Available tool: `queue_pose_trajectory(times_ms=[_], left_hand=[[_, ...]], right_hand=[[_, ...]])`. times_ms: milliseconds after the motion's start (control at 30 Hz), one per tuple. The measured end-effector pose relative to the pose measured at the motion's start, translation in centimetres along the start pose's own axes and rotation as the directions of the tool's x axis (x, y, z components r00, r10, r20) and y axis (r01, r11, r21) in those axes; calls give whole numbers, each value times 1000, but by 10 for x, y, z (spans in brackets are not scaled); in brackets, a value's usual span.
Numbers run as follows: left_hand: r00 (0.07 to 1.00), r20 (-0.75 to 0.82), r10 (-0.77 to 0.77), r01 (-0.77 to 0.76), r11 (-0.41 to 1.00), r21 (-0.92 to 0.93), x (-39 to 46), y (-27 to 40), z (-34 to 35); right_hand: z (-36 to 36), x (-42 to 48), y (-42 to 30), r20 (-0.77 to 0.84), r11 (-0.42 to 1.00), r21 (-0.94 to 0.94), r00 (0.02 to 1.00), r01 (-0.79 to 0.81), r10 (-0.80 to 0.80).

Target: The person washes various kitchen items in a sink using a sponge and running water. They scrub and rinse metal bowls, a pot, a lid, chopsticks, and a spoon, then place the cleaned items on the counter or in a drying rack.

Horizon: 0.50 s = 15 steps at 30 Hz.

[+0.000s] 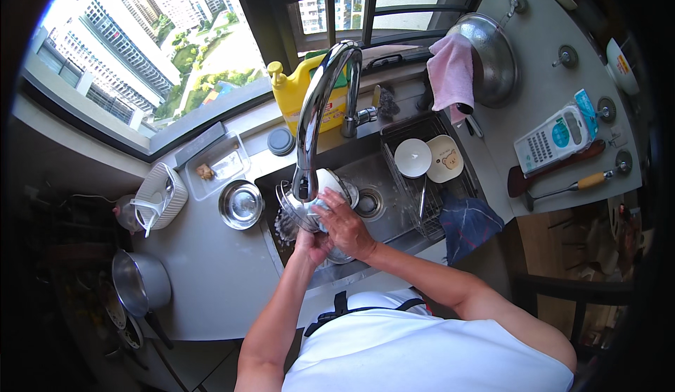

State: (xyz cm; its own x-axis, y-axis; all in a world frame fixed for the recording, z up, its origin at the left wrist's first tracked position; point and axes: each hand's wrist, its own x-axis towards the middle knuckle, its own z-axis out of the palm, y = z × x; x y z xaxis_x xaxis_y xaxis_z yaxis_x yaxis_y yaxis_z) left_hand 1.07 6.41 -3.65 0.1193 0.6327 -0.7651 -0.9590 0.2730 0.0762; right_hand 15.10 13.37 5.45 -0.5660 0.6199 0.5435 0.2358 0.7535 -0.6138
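Observation:
Under the chrome faucet [321, 96], my left hand [315, 245] grips a white bowl [328, 182] from below, over the left part of the steel sink [390, 214]. My right hand [341, 222] presses on the bowl's near side, with what looks like a pale cloth partly hidden beneath its fingers. Metal bowls or pots lie in the sink around and below the hands; their exact shapes are partly covered. Splashing water shows at the left of the hands. In a wire rack [432, 218] at the sink's right stand a small white bowl [413, 158] and a bear-patterned dish [445, 159].
Left of the sink are a steel bowl [241, 205], a plastic container [218, 166] with a food piece, and a white basket [162, 197]. A yellow jug [295, 96] stands behind the faucet. A blue cloth [468, 227] drapes over the sink's right edge.

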Motion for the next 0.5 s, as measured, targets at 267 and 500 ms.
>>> queue_pose_trajectory(times_ms=[267, 500], left_hand=[[980, -192, -56, 85, 986, 146, -6, 0, -17], [966, -255, 46, -59, 997, -46, -34, -2, 28]], right_hand=[[42, 58, 22, 166, 948, -37, 933, -316, 318], [31, -6, -16, 124, 997, 2, 990, 73, -73]])
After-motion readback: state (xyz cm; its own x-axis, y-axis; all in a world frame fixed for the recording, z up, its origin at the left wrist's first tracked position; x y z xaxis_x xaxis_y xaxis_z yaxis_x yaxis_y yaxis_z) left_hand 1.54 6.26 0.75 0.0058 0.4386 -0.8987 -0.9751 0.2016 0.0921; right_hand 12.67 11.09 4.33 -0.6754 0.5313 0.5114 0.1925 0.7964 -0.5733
